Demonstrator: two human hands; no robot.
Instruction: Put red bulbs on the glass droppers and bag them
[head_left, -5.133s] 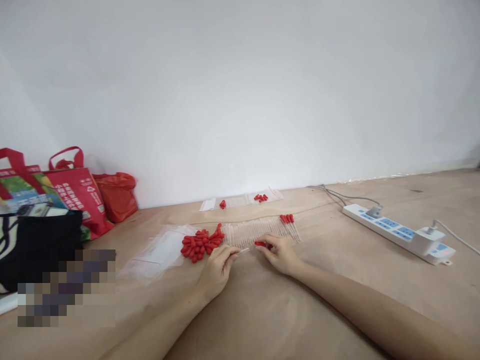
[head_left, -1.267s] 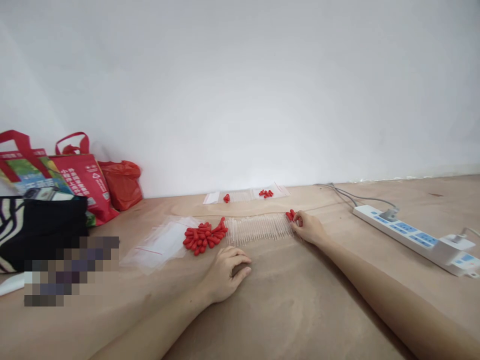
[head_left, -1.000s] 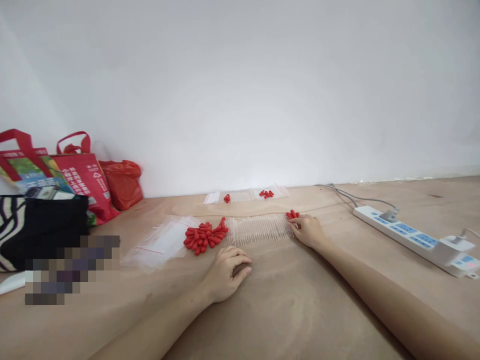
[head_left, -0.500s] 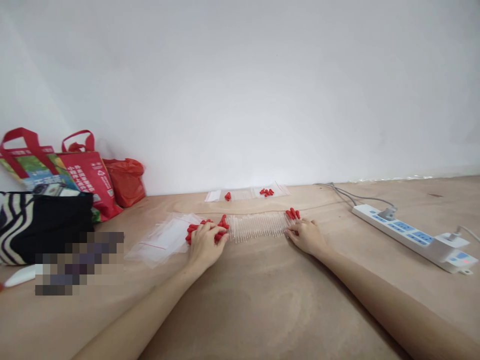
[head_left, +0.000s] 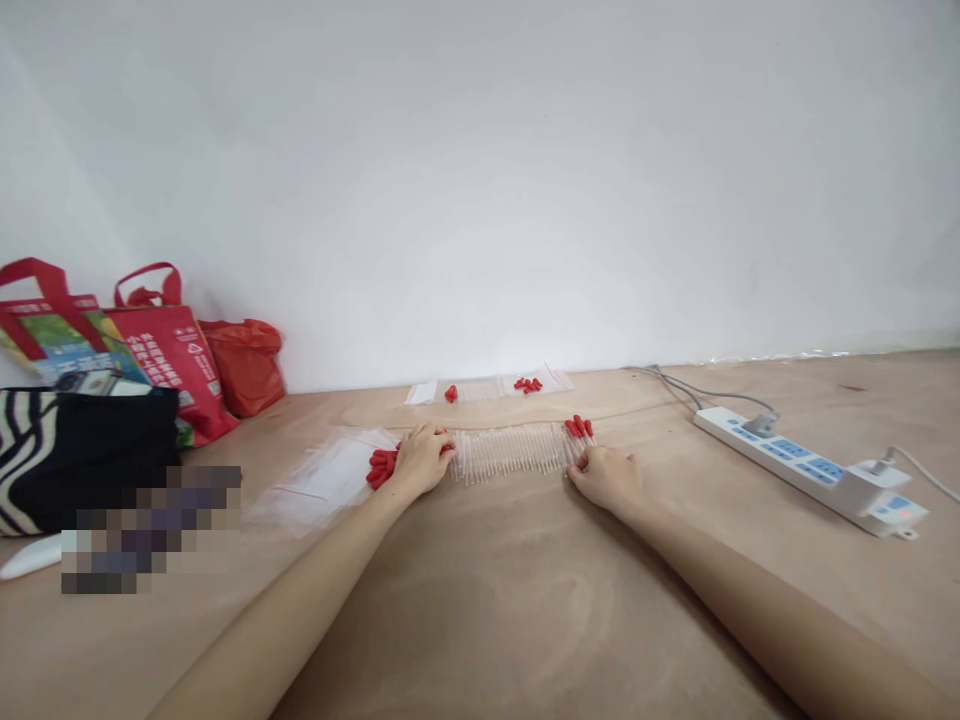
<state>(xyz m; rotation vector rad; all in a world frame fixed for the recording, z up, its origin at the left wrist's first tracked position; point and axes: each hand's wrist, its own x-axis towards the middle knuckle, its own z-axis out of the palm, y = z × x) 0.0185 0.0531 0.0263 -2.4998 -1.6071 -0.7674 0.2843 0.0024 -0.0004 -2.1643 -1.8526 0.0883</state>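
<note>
Your left hand (head_left: 421, 458) lies on a pile of little red caps (head_left: 382, 466) on the floor. Just to the right of the pile, a row of thin clear tubes (head_left: 510, 451) lies flat, side by side. Your right hand (head_left: 609, 478) touches the row's right end, by a few red-capped tubes (head_left: 578, 427).

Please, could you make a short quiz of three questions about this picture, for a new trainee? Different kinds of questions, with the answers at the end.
1. True or false: the left hand rests on the pile of red caps.
2. Which end of the row of clear tubes is the right hand at: A) the end by the red caps pile, B) the end nearer the power strip, C) the middle?
3. What lies flat on the surface just left of the red caps?

Key: 1 true; 2 B; 3 clear zip bags.
</note>
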